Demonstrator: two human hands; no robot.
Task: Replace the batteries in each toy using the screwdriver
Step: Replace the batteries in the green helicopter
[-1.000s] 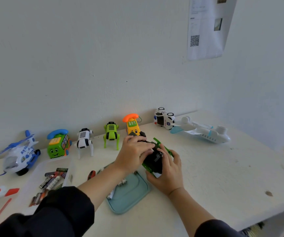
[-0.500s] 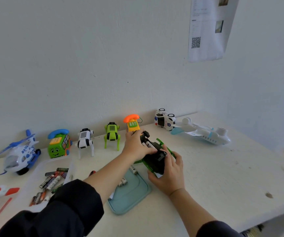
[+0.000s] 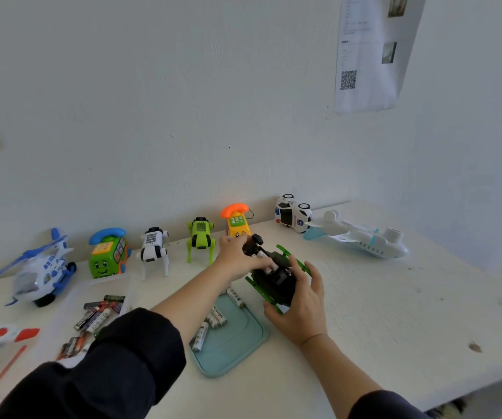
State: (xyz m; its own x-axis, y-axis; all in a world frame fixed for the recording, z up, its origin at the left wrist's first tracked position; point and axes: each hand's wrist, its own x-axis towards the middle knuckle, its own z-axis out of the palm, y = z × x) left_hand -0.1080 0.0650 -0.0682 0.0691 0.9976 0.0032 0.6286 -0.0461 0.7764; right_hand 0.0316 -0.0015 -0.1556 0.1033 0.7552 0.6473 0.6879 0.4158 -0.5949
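Seen from my head camera, my right hand [image 3: 299, 309] cradles a black-and-green plastic toy vehicle [image 3: 275, 275] turned belly-up just above the white tabletop [image 3: 395, 313], fingers spread and curled round its near end, while my left hand [image 3: 239, 258] presses its fingertips onto the white batteries seated in the toy's open compartment; whether those fingers pinch a battery I cannot tell. Just below the toy lies a pale blue rubber tray [image 3: 237, 343] with several loose white batteries [image 3: 213, 320] along its left edge. To the left, a clear plastic tray [image 3: 71, 300] holds dark used batteries [image 3: 98, 313]. Along the wall stand a blue-and-white helicopter [image 3: 39, 267], a green phone-bus toy [image 3: 107, 254], a white robot dog [image 3: 153, 249], a green robot dog [image 3: 200, 237], an orange-and-yellow toy phone [image 3: 236, 220], a white police car [image 3: 293, 216] on its side, and a white airplane [image 3: 361, 237].
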